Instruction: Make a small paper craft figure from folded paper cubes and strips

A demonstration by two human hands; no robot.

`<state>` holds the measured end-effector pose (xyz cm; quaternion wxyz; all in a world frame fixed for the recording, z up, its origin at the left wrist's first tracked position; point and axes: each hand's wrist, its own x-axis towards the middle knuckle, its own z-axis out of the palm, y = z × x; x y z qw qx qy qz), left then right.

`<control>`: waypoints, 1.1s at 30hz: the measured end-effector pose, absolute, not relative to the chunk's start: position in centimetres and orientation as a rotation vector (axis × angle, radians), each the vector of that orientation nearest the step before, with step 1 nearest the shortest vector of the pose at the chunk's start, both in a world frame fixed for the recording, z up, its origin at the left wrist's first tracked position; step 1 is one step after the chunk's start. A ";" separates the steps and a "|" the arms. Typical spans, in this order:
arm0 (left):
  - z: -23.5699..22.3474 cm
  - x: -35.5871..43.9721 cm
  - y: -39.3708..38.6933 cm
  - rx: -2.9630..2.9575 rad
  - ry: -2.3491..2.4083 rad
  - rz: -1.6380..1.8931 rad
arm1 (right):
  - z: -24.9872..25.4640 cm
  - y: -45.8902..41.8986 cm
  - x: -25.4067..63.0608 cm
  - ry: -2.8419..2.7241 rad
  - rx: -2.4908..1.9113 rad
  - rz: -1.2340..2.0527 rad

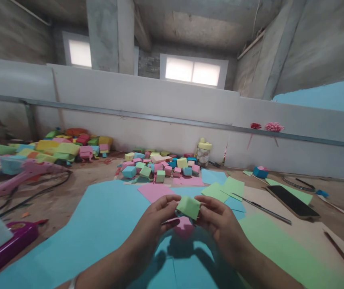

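A small light-green paper box (189, 207) is held up between my two hands, over blue paper sheets (111, 216). My left hand (160, 216) pinches its left side with thumb and fingertips. On the opposite side, the fingers of my right hand (217, 218) grip the same box. Just below it a pink paper piece (184, 227) shows; whether it is joined to the box I cannot tell. Behind my hands lies a pink sheet (156, 192), and farther back many small coloured paper boxes (160, 176) are gathered in a group.
At left are a pink glue gun (29, 172) with its cable, a purple power strip (9, 245) and heaped paper pieces (57, 150). On the right lie a craft knife (262, 208), a phone (292, 200), green paper (292, 249) and a pencil (342, 253). A jar (203, 154) stands near the wall.
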<state>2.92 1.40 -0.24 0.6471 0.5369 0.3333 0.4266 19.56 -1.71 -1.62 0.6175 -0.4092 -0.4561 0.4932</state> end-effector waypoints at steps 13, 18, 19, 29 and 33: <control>-1.4 3.4 1.6 1.355 0.881 0.953 | -1.6 -1.9 18.8 -1.348 -1.118 1.002; -0.8 3.4 1.4 1.557 0.899 0.946 | -1.1 -1.8 19.5 -1.537 -1.213 0.877; -0.7 3.3 1.5 1.600 0.927 0.962 | -1.0 -1.7 19.8 -1.577 -1.233 0.876; -1.1 2.8 3.1 1.697 1.049 1.014 | 1.1 -1.3 22.5 -1.874 -1.186 0.888; -1.7 2.9 3.7 1.766 1.004 0.988 | 4.2 -2.1 23.2 -1.835 -1.226 0.767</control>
